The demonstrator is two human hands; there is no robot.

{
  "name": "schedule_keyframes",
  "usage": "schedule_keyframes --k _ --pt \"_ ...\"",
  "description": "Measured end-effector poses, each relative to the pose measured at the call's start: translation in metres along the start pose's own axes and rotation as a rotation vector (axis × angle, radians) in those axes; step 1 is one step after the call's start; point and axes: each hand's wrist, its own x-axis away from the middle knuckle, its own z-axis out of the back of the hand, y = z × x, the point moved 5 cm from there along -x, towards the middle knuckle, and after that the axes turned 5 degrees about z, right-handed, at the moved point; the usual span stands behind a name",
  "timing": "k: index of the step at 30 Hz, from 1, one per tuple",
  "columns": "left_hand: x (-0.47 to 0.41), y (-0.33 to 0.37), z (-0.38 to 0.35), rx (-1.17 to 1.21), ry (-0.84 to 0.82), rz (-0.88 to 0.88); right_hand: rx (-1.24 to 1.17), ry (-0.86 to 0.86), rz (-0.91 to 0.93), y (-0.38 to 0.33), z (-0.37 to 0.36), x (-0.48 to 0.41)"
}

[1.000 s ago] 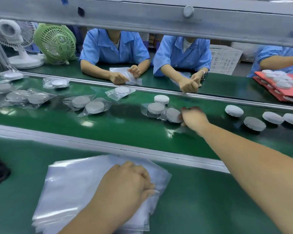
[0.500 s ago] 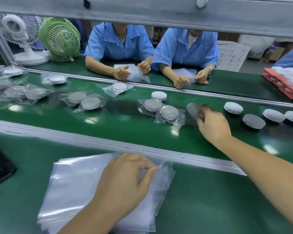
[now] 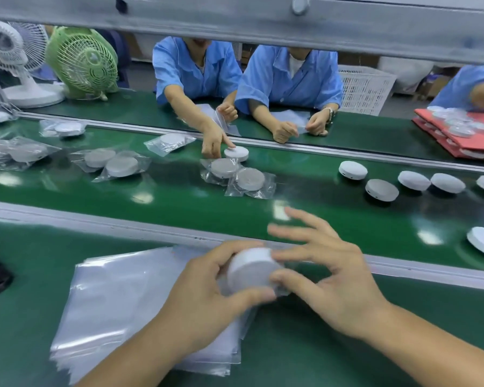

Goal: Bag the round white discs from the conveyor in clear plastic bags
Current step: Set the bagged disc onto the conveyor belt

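My left hand [image 3: 207, 291] curls round a disc [image 3: 250, 270] just over the stack of bags [image 3: 118, 297]. My right hand [image 3: 327, 277] pinches its edge, other fingers spread. I'm about to bag it, I reckon, so next I need one bag's mouth open.

factory packing line, green conveyor belt [image 3: 179, 202] from 9 to 3 o'clock, white discs [image 3: 352, 169] queued at 2 o'clock, blue-uniformed workers [image 3: 196, 71] at 12 o'clock, desk fans [image 3: 81, 62] at 10 o'clock

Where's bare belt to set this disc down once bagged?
Bare: belt strip between the near rail and the bagged discs, left of the held disc. Crowded: the belt's far side, bagged discs left, loose discs right.
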Motion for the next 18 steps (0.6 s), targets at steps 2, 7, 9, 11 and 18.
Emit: schedule_keyframes --k 2,7,9,11,18 --pt "0.001 0.005 0.001 0.041 0.185 -0.083 -0.150 -0.176 -0.219 0.004 -0.014 0.002" --pt "0.003 0.005 0.006 -0.177 0.353 -0.114 -0.154 -0.058 -0.376 0.038 -0.014 -0.021" --pt "0.001 0.001 0.012 -0.534 0.289 -0.106 -0.002 0.099 -0.431 0.072 0.004 -0.041" --pt "-0.002 -0.007 0.009 -0.865 0.100 -0.065 0.197 0.214 -0.476 0.108 0.023 -0.062" --pt "0.000 -0.013 -0.010 -1.015 -0.049 -0.215 0.495 -0.157 -0.701 0.199 0.035 -0.079"
